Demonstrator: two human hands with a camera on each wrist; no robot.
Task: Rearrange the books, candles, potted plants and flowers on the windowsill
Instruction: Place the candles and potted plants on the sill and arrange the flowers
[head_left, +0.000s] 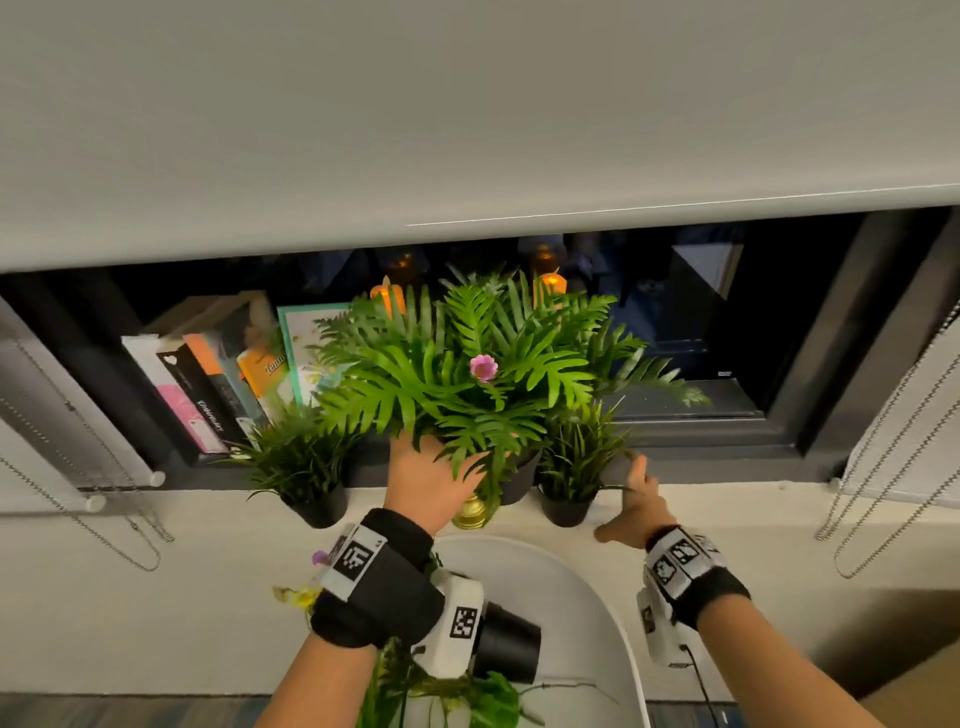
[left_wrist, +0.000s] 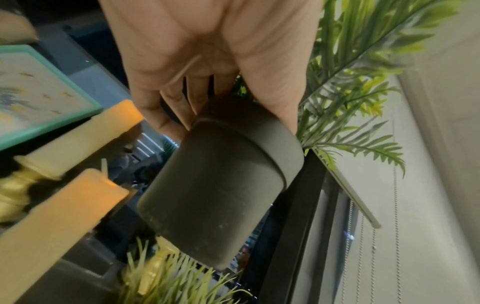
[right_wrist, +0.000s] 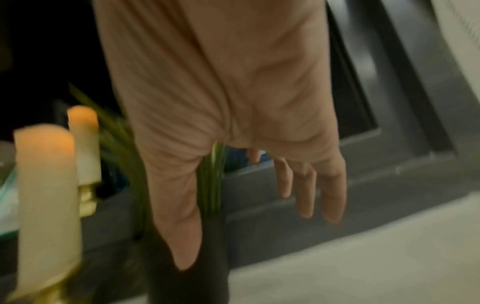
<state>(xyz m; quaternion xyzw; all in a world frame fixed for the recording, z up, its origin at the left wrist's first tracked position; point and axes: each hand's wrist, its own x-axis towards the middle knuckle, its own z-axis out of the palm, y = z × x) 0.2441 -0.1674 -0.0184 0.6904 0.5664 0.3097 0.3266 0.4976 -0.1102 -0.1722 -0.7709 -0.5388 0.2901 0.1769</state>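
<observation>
Fern pot (left_wrist: 221, 181) in left-hand (left_wrist: 207, 61) grip

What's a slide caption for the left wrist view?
Left hand grips a tilted dark fern pot beside two glowing candles at the windowsill.

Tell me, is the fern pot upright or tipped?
Tipped. The left hand grips the fern pot by its rim, its base slanting away from the wrist camera.

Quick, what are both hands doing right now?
Left hand: grips the fern's black pot at its rim.
Right hand: open, fingers straight, holding nothing.
</observation>
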